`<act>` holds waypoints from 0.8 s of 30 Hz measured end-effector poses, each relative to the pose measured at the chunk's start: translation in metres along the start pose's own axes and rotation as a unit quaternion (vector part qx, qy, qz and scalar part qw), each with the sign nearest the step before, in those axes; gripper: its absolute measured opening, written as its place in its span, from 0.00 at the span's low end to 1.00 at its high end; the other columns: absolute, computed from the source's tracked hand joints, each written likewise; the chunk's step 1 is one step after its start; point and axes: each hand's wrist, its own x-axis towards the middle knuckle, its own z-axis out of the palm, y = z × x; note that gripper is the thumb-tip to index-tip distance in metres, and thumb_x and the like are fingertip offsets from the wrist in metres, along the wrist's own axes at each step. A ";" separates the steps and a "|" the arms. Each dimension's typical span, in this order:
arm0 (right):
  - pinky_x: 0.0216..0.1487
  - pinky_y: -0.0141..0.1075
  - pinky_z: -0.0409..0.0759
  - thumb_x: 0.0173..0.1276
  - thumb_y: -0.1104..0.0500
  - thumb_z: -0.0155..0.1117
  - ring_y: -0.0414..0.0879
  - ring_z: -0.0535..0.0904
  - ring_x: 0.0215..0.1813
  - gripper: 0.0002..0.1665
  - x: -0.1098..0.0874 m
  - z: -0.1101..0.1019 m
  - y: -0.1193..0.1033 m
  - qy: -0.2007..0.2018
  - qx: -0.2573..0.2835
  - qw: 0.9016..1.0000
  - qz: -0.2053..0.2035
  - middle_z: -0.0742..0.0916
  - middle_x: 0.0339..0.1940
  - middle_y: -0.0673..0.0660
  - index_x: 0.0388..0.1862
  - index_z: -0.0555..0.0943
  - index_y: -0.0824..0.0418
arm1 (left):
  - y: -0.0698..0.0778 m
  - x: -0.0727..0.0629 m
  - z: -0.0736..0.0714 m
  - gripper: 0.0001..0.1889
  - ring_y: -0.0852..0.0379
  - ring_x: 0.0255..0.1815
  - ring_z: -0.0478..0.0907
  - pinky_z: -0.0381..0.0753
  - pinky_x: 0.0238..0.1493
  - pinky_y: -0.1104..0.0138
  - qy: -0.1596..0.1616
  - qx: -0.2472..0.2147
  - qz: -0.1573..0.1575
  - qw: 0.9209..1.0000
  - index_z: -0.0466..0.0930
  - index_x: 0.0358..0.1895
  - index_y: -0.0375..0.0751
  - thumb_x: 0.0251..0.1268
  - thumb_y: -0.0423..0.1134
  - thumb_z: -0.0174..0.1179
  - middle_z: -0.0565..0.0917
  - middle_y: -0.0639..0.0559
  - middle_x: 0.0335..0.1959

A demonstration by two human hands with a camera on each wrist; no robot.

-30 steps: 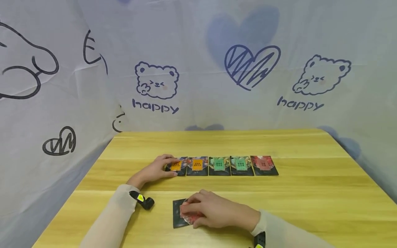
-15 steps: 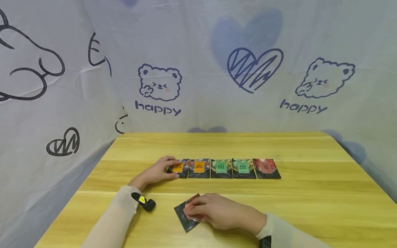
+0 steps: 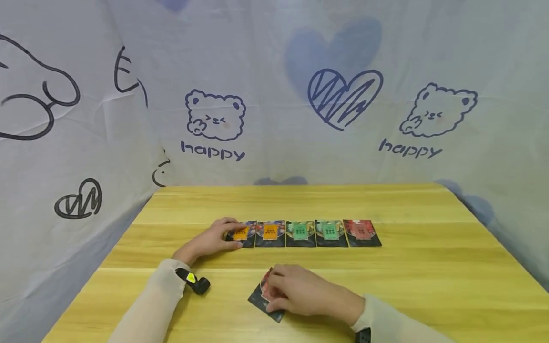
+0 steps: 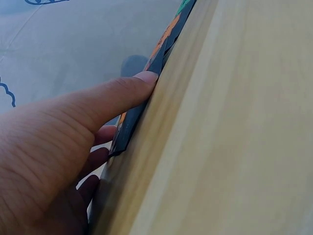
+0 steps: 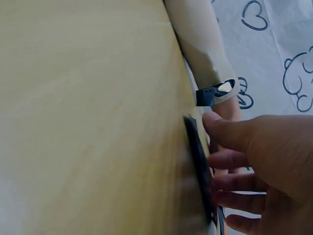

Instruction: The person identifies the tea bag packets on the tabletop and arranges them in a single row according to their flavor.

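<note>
Near the front of the table, a black packet with a red label [image 3: 263, 298] lies turned at a slant. My right hand [image 3: 302, 291] holds it, thumb at the lower edge and bent fingers over the label; in the right wrist view the dark packet [image 5: 199, 169] runs alongside the fingertips. Farther back, my left hand [image 3: 210, 241] rests on the leftmost orange-labelled packet [image 3: 241, 233], with the thumb on its near edge in the left wrist view. Part of this packet is covered by the fingers.
To the right, the row continues with another orange-labelled packet [image 3: 270, 233], two green-labelled packets [image 3: 300, 233] and a red-labelled packet [image 3: 362, 232]. They lie side by side on the wooden table [image 3: 407, 286]. A white cloth with drawings [image 3: 274, 119] hangs behind.
The front red-labelled packet has turned from nearly square to slanted and shifted slightly right under my right hand, whose fingers have bent more. My left hand has stayed on its packet.
</note>
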 end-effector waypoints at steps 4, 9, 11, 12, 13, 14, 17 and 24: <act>0.40 0.30 0.70 0.66 0.36 0.61 0.37 0.69 0.40 0.18 0.000 0.001 0.002 0.004 -0.015 0.999 0.030 0.74 0.41 0.42 0.41 0.77 0.47 | 0.001 0.001 -0.002 0.34 0.37 0.71 0.56 0.60 0.65 0.40 -0.002 0.002 -0.004 1.000 0.69 0.72 0.50 0.65 0.56 0.63 0.62 0.41 0.71; 0.50 0.36 0.75 0.64 0.35 0.63 0.40 0.71 0.50 0.25 -0.007 0.000 0.008 0.010 -0.010 0.998 0.066 0.77 0.51 0.46 0.54 0.79 0.47 | 0.005 0.004 -0.005 0.34 0.37 0.70 0.56 0.60 0.65 0.39 -0.004 0.009 0.000 1.000 0.69 0.72 0.49 0.65 0.57 0.63 0.63 0.41 0.70; 0.52 0.37 0.75 0.64 0.36 0.64 0.41 0.71 0.52 0.26 -0.011 -0.001 0.010 0.010 0.001 0.997 0.074 0.77 0.53 0.47 0.56 0.79 0.46 | 0.005 0.005 -0.006 0.34 0.37 0.70 0.57 0.60 0.65 0.39 -0.002 0.011 0.002 1.000 0.69 0.71 0.50 0.65 0.56 0.63 0.63 0.41 0.70; 0.52 0.37 0.75 0.63 0.36 0.64 0.41 0.70 0.52 0.27 -0.012 -0.002 0.012 0.010 0.006 0.997 0.073 0.77 0.54 0.47 0.57 0.78 0.46 | 0.005 0.005 -0.006 0.33 0.37 0.70 0.57 0.61 0.65 0.40 -0.003 0.011 0.003 1.000 0.69 0.71 0.49 0.65 0.56 0.63 0.63 0.41 0.70; 0.52 0.37 0.74 0.64 0.36 0.63 0.41 0.70 0.52 0.27 -0.013 -0.002 0.013 0.008 0.012 0.997 0.073 0.76 0.55 0.47 0.58 0.78 0.45 | 0.005 0.005 -0.006 0.33 0.37 0.70 0.57 0.61 0.65 0.40 -0.002 0.011 0.003 1.000 0.70 0.71 0.49 0.65 0.56 0.63 0.64 0.41 0.70; 0.53 0.37 0.74 0.64 0.36 0.63 0.41 0.70 0.53 0.28 -0.014 -0.003 0.013 0.007 0.017 0.997 0.071 0.76 0.55 0.47 0.59 0.78 0.45 | 0.004 0.005 -0.006 0.33 0.38 0.70 0.57 0.61 0.64 0.40 -0.001 0.010 0.004 1.000 0.70 0.71 0.49 0.65 0.56 0.63 0.64 0.41 0.69; 0.55 0.38 0.74 0.64 0.37 0.63 0.40 0.70 0.54 0.28 -0.019 -0.004 0.015 0.002 0.028 0.997 0.066 0.75 0.56 0.46 0.60 0.78 0.44 | 0.003 0.004 -0.005 0.33 0.38 0.69 0.58 0.62 0.64 0.41 -0.002 0.011 0.005 1.000 0.70 0.70 0.49 0.65 0.55 0.63 0.64 0.42 0.69; 0.58 0.41 0.74 0.66 0.44 0.65 0.42 0.71 0.59 0.27 -0.031 -0.007 0.020 -0.010 0.023 0.997 0.070 0.76 0.60 0.47 0.63 0.78 0.45 | 0.000 0.000 -0.003 0.34 0.37 0.70 0.57 0.61 0.64 0.40 -0.010 0.006 -0.001 1.000 0.69 0.71 0.49 0.64 0.58 0.62 0.63 0.41 0.70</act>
